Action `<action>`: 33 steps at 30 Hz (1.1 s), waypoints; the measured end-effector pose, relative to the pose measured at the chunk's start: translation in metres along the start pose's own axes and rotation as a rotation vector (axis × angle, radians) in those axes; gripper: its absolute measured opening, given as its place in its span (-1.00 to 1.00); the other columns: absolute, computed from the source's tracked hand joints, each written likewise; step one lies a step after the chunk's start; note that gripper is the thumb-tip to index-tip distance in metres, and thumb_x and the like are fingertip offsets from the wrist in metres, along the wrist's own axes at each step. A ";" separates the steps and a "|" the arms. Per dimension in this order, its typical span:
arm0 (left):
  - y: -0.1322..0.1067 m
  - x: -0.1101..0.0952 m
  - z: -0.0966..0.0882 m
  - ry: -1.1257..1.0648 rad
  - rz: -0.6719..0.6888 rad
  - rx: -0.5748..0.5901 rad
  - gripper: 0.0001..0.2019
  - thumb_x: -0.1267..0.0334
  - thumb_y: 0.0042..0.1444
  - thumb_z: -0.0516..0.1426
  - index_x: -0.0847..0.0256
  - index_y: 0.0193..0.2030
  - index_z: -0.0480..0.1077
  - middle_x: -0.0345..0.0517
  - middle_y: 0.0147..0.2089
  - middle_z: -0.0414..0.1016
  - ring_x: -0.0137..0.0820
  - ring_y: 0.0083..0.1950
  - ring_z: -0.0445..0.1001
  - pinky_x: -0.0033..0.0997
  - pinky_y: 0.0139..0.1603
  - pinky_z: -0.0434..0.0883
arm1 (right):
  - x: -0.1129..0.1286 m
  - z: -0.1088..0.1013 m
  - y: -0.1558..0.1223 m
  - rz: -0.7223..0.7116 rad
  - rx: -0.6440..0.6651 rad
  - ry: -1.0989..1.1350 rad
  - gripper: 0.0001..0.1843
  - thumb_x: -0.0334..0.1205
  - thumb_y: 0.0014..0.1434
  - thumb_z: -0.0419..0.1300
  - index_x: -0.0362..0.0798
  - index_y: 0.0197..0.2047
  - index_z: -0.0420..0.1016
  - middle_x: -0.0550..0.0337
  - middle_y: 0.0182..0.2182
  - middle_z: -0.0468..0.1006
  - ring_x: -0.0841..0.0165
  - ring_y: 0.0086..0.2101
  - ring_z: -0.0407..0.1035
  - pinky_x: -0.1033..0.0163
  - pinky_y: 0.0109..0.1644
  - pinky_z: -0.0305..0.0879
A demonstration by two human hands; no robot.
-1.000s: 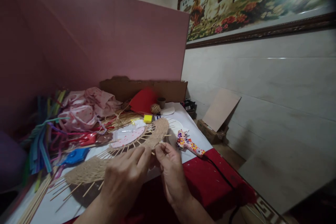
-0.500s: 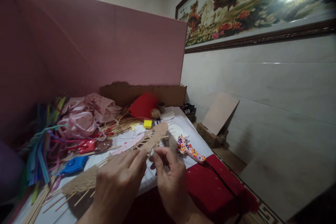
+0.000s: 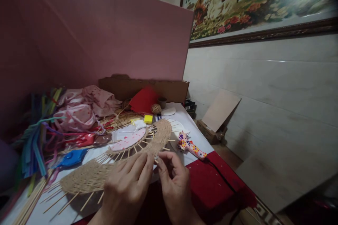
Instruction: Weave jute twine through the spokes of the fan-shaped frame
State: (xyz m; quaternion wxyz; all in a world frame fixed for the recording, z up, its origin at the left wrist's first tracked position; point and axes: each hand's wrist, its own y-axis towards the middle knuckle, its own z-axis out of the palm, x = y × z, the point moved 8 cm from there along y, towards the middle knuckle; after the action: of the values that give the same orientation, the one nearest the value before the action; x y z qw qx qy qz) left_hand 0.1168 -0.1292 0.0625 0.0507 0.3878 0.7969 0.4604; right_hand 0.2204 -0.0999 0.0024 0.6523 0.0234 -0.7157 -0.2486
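Note:
A curved band of woven tan twine on thin wooden sticks lies across the table in front of me. My left hand is closed over the near edge of the band, its fingers together and its thumb hidden. Close beside it, my right hand pinches a short stick end at that edge between thumb and forefinger. Bare stick ends stick out along both sides of the band. Inside its curve sits an oval pad of pink spotted cloth, joined to the band by the sticks.
Beyond the right hand lies a flower-patterned glue gun with a black cord, near a red cloth. To the left are a blue packet, colourful pipe cleaners and pink fabric. A twine ball and red sheets lie behind.
The view has shifted a little, and both hands now appear slightly lower and further right. More of the woven band and the spotted pad shows. The hands keep their hold at the near edge.

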 end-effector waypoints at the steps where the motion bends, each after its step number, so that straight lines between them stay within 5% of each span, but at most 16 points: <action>1: 0.000 0.000 0.001 0.002 0.001 0.006 -0.75 0.40 0.13 -0.04 0.36 -0.16 0.42 0.08 -0.18 0.51 -0.20 -0.14 0.44 -0.22 -0.23 0.40 | 0.000 0.000 0.000 0.009 0.007 0.018 -0.88 -0.24 0.11 0.05 -0.04 -0.26 0.34 0.16 -0.40 0.47 0.38 -0.38 0.35 0.34 -0.34 0.26; 26: -0.001 -0.009 0.003 0.043 0.038 -0.002 -0.75 0.42 0.12 -0.05 0.36 -0.18 0.42 0.08 -0.21 0.51 -0.21 -0.17 0.46 -0.24 -0.26 0.42 | -0.002 -0.003 0.004 0.019 0.038 -0.108 -0.96 -0.28 0.04 0.09 -0.04 -0.42 0.32 0.23 -0.54 0.42 0.43 -0.53 0.28 0.34 -0.45 0.21; 33: -0.002 -0.011 0.004 0.010 0.060 0.019 -0.74 0.43 0.12 -0.06 0.41 -0.17 0.42 0.10 -0.19 0.51 -0.16 -0.15 0.44 -0.18 -0.24 0.41 | 0.022 -0.005 -0.005 -0.331 -0.064 -0.485 -0.92 -0.35 0.07 0.03 -0.03 -0.33 0.31 0.18 -0.46 0.46 0.37 -0.45 0.35 0.29 -0.38 0.24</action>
State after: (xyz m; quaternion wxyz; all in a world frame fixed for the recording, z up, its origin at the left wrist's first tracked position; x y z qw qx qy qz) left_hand 0.1251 -0.1338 0.0559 0.0294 0.4097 0.7896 0.4558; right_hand 0.2208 -0.1132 0.0206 0.4131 0.0590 -0.8289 -0.3725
